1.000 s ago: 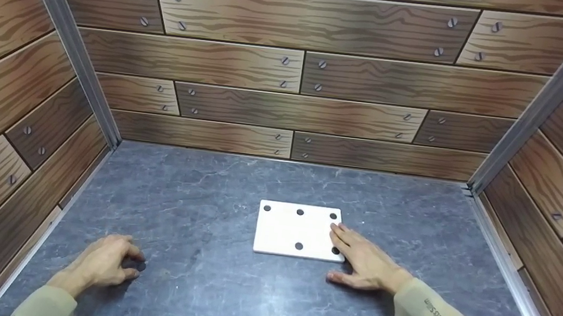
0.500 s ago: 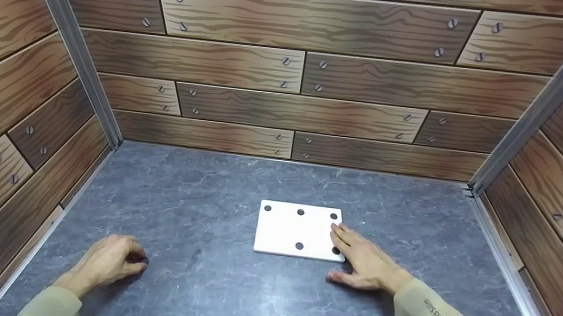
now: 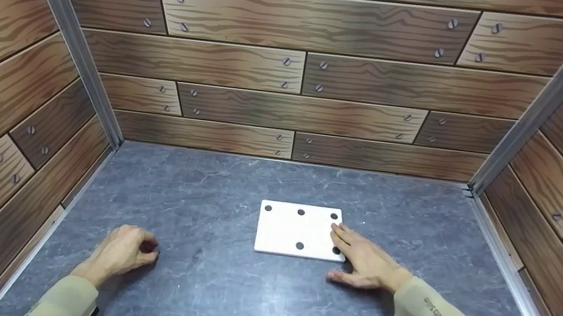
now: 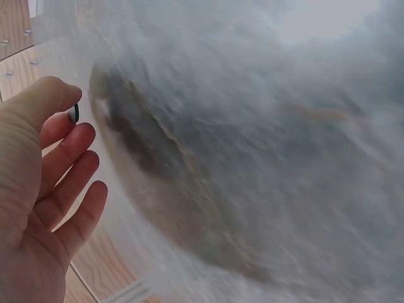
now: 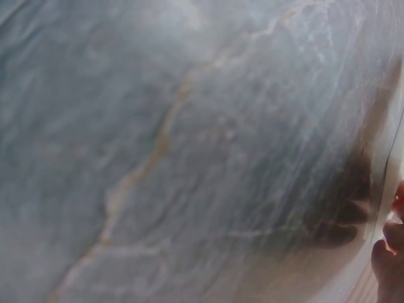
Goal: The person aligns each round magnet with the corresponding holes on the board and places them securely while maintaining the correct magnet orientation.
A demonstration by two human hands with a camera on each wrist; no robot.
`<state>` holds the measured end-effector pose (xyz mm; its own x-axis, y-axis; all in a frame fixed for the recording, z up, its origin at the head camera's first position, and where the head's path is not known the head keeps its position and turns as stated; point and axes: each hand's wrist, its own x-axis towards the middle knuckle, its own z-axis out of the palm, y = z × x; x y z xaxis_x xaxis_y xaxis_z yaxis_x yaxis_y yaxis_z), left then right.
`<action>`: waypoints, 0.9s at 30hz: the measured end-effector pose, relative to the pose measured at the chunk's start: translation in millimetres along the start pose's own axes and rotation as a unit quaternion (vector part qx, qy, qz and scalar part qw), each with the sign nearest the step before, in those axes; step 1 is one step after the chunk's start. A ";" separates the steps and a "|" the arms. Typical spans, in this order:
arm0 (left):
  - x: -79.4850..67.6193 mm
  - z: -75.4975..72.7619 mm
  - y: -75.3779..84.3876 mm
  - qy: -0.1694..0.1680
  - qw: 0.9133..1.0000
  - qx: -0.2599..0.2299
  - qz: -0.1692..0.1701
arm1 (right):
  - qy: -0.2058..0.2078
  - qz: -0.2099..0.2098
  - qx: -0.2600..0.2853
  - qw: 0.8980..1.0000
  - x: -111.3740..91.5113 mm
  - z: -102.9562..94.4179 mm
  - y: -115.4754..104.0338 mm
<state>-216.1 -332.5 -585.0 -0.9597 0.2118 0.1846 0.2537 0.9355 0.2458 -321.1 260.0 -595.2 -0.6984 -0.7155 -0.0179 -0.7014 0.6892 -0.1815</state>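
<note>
A white rectangular board lies flat on the grey surface in the head view. Three black round spots run along its far edge; two more show at the middle and right of its near edge. My right hand rests its straight fingers on the board's right end, thumb spread toward me. Off to the left, my left hand is held apart from the board. Between its thumb and index finger it pinches a small thin dark disc, seen nearly edge-on in the left wrist view. The right wrist view catches only some fingertips.
The marbled grey tabletop is enclosed by a back wall and two side walls with a wood-plank print. Metal rails run along the side edges and up the corners.
My left hand has moved a little to the right and away from me, still pinching the disc. The right hand and the board stay in place.
</note>
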 end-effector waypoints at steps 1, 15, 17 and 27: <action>2.4 0.4 1.7 -0.001 1.000 -0.001 0.002 | -0.001 0.001 0.000 1.000 -0.1 0.4 0.1; 38.8 8.0 29.2 0.037 0.998 -0.011 0.053 | -0.007 0.003 0.003 1.000 -1.3 3.3 0.6; 43.4 7.3 32.2 0.042 0.997 -0.011 0.059 | -0.007 0.002 0.002 1.000 -0.9 3.0 0.1; 66.3 6.8 52.5 0.063 0.993 -0.021 0.100 | -0.012 0.008 -0.003 1.000 0.1 -1.3 -1.8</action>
<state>-267.2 -267.5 -566.3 -0.8674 0.3530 0.3509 0.4453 0.8653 0.2303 -320.1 258.9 -593.5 -0.7060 -0.7068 -0.0436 -0.6911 0.7012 -0.1754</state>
